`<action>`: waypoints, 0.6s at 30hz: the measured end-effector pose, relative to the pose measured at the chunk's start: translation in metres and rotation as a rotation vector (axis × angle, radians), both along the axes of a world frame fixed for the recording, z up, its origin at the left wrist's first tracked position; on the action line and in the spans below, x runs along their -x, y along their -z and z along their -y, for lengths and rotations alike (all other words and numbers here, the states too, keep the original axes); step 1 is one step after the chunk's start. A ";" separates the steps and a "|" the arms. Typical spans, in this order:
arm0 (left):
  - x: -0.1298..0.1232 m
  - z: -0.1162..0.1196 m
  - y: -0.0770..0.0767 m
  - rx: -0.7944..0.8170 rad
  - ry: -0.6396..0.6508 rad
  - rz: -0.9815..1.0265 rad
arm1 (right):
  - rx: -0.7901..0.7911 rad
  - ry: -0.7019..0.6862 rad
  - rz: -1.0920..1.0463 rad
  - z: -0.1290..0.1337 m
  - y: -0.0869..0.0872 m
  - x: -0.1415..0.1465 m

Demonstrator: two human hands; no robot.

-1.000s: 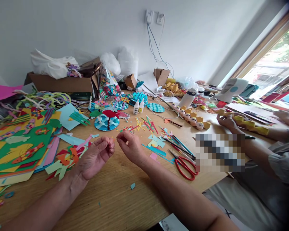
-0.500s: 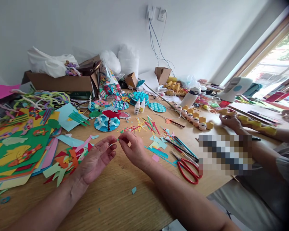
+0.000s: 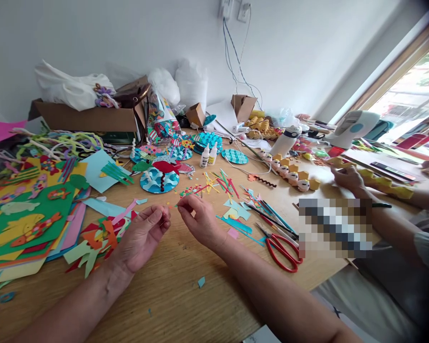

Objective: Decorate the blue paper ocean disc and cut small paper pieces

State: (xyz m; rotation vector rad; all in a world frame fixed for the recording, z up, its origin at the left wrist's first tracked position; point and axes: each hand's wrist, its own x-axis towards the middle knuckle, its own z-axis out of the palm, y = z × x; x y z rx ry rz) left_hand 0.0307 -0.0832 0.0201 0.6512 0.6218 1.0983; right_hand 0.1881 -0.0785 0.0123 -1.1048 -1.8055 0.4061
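The left hand is just left of the middle of the picture. Its fingers are curled in and the thumb is close to the fingertips. I can't tell if it has hold of anything. The right hand is just to the right of it. Its thumb and first finger pinch together on a tiny green and orange bit. The bit is in the small gap between the two hands, near the middle of the picture, above the wood table. It is too small to tell what it is.

Close to the left hand, on its left, is a messy heap of paper scraps, some orange, some red and some pale green. In the left of the picture is a big pile of coloured paper with paper fish on top. Above the hands there is a round blue piece with a red fish on it. Two little bottles stand side by side a bit farther right. Thin colour strips lie above the right hand. Scissors with red handles lie to the right of it. One small blue-green scrap lies below. At the right side, another person's hand holds a bumpy yellow strip.
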 end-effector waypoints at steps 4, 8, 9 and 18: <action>0.001 0.001 0.000 0.072 -0.005 0.040 | -0.002 0.019 0.020 0.000 0.000 -0.001; 0.001 0.001 0.001 0.096 0.020 0.063 | -0.002 0.010 0.019 0.000 0.001 0.000; 0.001 0.001 0.001 0.099 0.024 0.062 | -0.002 0.009 0.017 0.000 0.001 0.000; 0.001 0.000 0.000 -0.018 0.048 -0.014 | -0.020 -0.010 0.014 -0.001 0.003 0.000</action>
